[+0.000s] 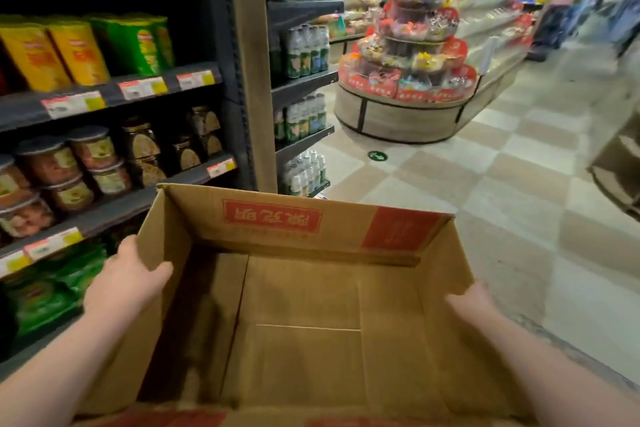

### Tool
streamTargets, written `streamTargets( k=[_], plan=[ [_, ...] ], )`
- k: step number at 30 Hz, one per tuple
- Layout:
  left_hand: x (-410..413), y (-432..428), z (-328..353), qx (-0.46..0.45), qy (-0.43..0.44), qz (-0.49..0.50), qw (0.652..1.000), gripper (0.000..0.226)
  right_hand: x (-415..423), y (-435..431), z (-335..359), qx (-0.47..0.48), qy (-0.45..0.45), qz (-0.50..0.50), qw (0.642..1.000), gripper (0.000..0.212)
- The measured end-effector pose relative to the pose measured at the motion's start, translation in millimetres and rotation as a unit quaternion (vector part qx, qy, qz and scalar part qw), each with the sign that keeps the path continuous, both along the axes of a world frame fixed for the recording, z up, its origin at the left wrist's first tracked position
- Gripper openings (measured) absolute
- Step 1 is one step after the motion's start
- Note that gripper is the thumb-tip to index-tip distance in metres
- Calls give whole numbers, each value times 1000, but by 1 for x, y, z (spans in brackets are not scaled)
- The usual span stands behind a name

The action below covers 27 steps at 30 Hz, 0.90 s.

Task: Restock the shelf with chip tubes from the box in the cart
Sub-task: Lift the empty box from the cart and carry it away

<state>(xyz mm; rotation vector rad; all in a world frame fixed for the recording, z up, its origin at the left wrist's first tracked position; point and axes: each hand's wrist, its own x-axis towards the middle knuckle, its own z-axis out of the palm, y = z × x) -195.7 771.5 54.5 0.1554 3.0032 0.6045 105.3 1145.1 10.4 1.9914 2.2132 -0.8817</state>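
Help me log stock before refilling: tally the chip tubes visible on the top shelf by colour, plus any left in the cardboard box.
Yellow cylindrical chip tubes: 2
Green cylindrical chip tubes: 2
Tubes in the open brown cardboard box: 0
Total: 4

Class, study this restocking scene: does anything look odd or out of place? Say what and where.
The cardboard box between the left hand and right hand is empty, showing only its bare bottom flaps. The red print on its far wall reads upside down.
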Motion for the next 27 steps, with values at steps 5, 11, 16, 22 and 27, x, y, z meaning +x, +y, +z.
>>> streamTargets(
  k=[5, 11, 16, 22, 27],
  plan=[
    [-43, 83, -15, 9, -14, -77, 997, 74, 13, 38, -3, 0, -24, -74, 997, 65],
    [-95, 182, -22, 29, -28, -182, 983, 72, 12, 73, -2, 1, -9, -163, 987, 52],
    [-120, 255, -26, 28, -39, -230, 972, 67, 13, 92, 0, 3, 1, -214, 977, 55],
    [-126, 338, -34, 26, -53, -289, 955, 67, 27, 126, -6, -2, -8, -264, 965, 62],
    [-124, 410, -44, -1, -48, -304, 952, 75, 33, 175, -21, -21, -19, -295, 955, 76]
  ],
)
